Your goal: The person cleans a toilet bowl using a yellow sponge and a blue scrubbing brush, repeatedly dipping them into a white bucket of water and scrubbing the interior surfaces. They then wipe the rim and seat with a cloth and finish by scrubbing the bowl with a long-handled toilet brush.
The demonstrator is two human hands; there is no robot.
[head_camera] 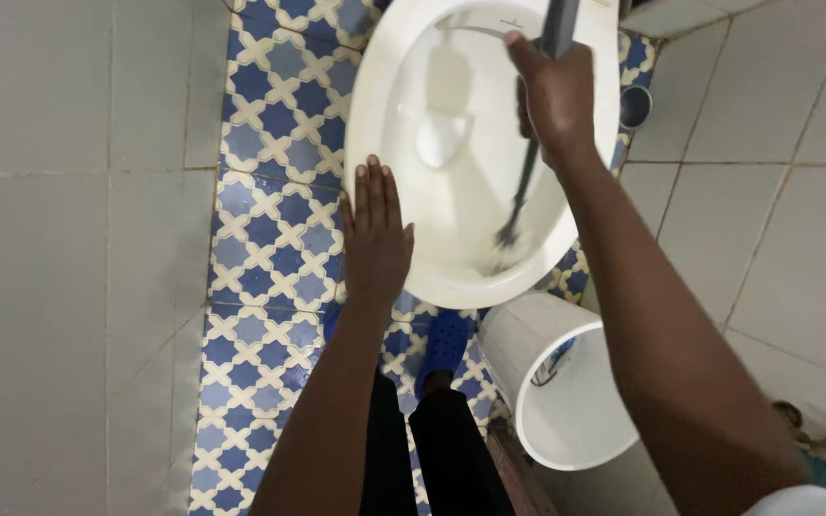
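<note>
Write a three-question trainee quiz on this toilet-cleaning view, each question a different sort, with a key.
1. True or false: the right hand grips the toilet brush by its handle.
2. Multiple choice: where is the left hand? A) holding the white bucket B) flat, fingers together, at the near rim of the toilet bowl C) on the wall tiles
3. Fill in: the brush head is inside the ____.

Key: 1 true; 2 B; 3 bowl. The brush head sits low in the bowl near its front edge, blurred. The bucket stands on the blue patterned floor, beside the bowl and untouched.
</note>
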